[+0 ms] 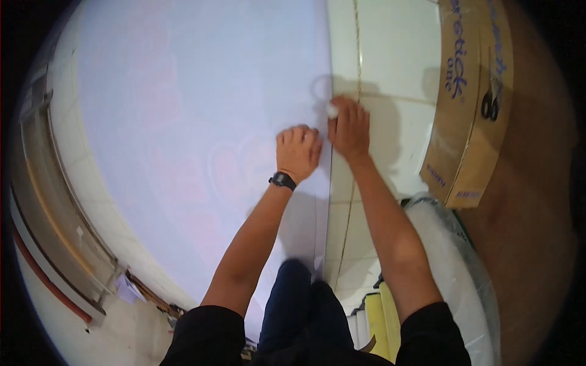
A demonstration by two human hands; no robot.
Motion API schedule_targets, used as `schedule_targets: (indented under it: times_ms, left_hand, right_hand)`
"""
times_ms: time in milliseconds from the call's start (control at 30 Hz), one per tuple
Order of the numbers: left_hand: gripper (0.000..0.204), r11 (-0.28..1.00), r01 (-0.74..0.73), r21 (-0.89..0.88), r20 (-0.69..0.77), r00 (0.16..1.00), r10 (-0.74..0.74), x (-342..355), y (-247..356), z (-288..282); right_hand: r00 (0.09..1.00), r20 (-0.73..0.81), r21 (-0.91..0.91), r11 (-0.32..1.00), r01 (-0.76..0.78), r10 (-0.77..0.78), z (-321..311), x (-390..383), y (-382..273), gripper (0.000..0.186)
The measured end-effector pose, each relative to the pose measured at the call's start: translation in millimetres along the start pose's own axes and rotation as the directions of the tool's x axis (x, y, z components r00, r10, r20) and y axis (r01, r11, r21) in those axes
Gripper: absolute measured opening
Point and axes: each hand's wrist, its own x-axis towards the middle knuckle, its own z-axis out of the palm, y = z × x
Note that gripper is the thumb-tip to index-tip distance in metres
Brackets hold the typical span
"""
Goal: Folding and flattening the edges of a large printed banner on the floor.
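A large white sheet (pixel 201 110) lies flat in front of me, with faint reversed-looking coloured shapes showing through. My left hand (pixel 297 152), a black watch on its wrist, rests on the sheet close to its right edge. Its fingers are curled in, and what they pinch, if anything, is hidden. Just beyond that edge, over the tiles, my right hand (pixel 350 127) is closed on a small white round thing (pixel 332 110). A faint ring-shaped outline shows on the sheet beside it; I cannot tell whether it is a shadow.
Pale floor tiles (pixel 390 140) run along the sheet's right side. A long cardboard box (pixel 458 128) lies there, with black-handled scissors (pixel 489 100) on it. Nearer me are a plastic-wrapped white roll (pixel 448 256) and a yellow roll (pixel 384 320). Long framed panels (pixel 58 201) line the left.
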Motion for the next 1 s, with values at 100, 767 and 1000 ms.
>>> schedule_targets:
  times_ms: [100, 767, 1000]
  left_hand:
    - [0.036, 0.987, -0.126, 0.100, -0.360, 0.920, 0.154, 140.7, -8.8, -48.6]
    - [0.017, 0.977, -0.137, 0.164, -0.273, 0.945, 0.178, 314.7, -25.6, -87.0]
    - [0.015, 0.988, -0.123, 0.096, -0.298, 0.943, 0.146, 321.7, -22.8, -89.4]
  right_hand:
    - [1.000, 0.020, -0.007, 1.000, 0.015, -0.015, -8.7, 2.9, -3.0, 0.038]
    - [0.973, 0.222, 0.036, 0.996, -0.081, 0.071, -10.8, 100.1, 21.9, 0.043]
    - [0.986, -0.139, 0.018, 0.995, 0.095, -0.092, 11.3, 414.6, 70.6, 0.029]
